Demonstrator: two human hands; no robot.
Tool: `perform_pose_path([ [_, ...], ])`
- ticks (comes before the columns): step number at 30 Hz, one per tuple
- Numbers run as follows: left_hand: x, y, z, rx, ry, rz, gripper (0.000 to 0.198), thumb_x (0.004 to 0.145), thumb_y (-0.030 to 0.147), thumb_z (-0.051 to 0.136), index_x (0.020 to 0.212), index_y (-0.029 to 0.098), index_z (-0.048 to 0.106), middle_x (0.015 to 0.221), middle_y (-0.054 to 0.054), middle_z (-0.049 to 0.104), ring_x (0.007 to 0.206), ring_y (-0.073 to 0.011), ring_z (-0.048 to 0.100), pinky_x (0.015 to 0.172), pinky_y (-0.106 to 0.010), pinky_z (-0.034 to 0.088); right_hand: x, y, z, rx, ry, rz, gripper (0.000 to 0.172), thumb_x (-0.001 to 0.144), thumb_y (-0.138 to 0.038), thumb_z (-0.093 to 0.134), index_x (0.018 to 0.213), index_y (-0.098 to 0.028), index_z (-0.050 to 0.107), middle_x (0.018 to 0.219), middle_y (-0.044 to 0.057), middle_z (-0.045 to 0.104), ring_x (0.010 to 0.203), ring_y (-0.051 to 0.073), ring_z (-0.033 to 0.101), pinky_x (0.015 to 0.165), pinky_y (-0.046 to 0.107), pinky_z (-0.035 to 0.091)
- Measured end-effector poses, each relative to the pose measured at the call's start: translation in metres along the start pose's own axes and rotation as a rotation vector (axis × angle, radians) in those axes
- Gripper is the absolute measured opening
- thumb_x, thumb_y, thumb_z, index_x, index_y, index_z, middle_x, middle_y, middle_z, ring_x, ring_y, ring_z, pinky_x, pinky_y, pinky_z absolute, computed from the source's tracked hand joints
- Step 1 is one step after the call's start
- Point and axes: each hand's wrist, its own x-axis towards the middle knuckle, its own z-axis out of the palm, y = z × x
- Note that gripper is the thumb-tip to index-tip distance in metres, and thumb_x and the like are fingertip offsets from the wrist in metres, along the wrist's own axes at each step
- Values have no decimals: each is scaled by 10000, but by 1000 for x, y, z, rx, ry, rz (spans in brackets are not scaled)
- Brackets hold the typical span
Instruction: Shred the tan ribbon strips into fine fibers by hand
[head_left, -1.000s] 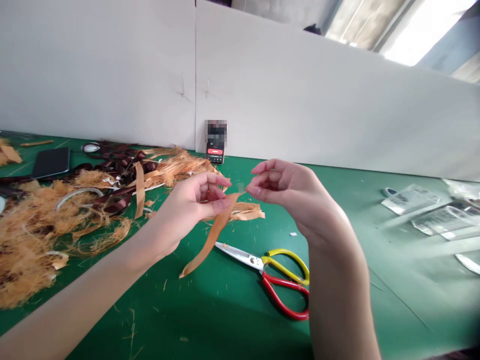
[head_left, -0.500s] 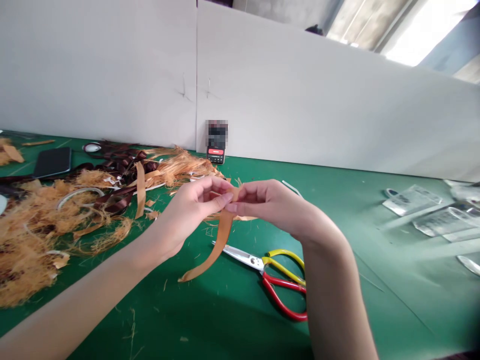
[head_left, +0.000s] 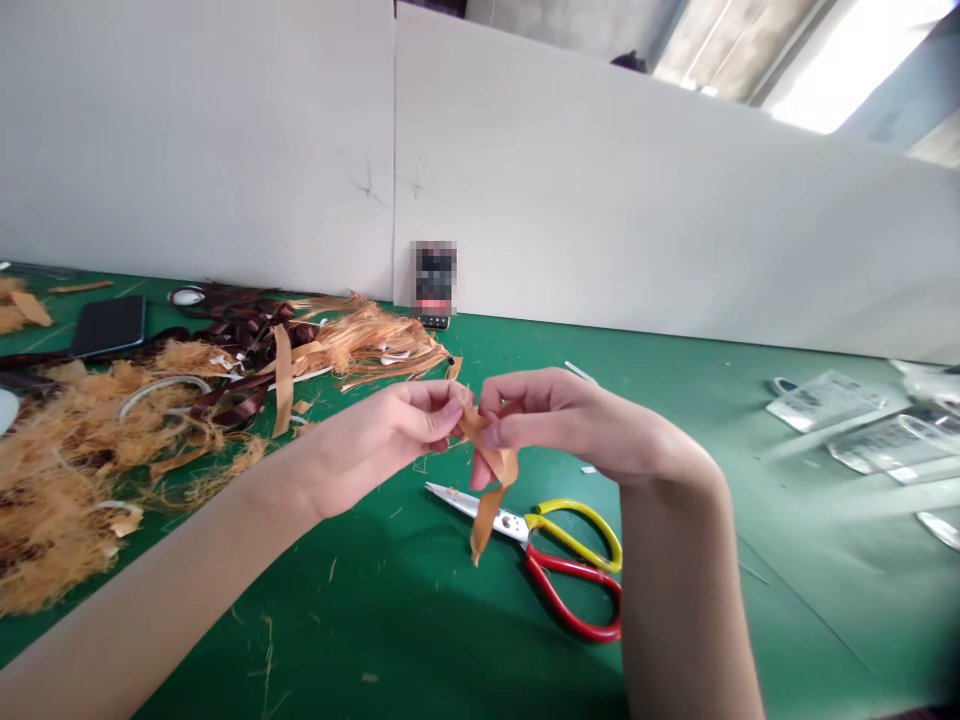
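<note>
My left hand (head_left: 390, 430) and my right hand (head_left: 559, 420) meet above the green table, both pinching the top of an orange ribbon strip (head_left: 491, 480). The strip hangs down twisted between them, its free end dangling just over the blades of a pair of scissors (head_left: 555, 545) with one yellow and one red handle, lying on the table below my right wrist.
A heap of frayed orange fibres (head_left: 67, 470) and dark brown ribbons (head_left: 240, 340) covers the left of the green table (head_left: 420, 620). A black phone (head_left: 109, 325) lies far left, another small phone (head_left: 433, 285) leans on the white partition. Clear plastic packets (head_left: 862, 420) lie at right.
My hands came together and dropped slightly. The ribbon, which hung long to the lower left, now hangs shorter and twisted, directly under my fingers over the scissors.
</note>
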Motion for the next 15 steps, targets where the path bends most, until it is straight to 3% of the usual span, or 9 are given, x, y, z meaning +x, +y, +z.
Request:
perform_pose_path([
  [9, -5, 19, -20, -162, 131, 152, 172, 808, 212, 607, 641, 218, 566, 783, -18, 452, 773, -170, 498, 685, -279, 451, -8, 3, -10, 63, 55, -17, 152, 825, -230, 573, 677, -201, 555, 705, 16, 720, 702, 156, 655, 709, 302, 485],
  [11, -5, 18, -19, -96, 185, 202, 166, 838, 265, 602, 679, 219, 596, 803, -10, 470, 783, -154, 498, 702, -260, 442, -9, 3, -10, 62, 60, -18, 154, 825, -231, 574, 675, -203, 559, 703, 15, 722, 703, 159, 656, 709, 305, 482],
  [15, -5, 13, -9, 249, 289, 232, 189, 845, 440, 603, 894, 277, 687, 931, -3, 590, 918, -170, 537, 780, -259, 428, -8, 3, -8, 39, 80, -22, 145, 829, -230, 560, 687, -206, 581, 711, 13, 716, 721, 161, 654, 714, 308, 479],
])
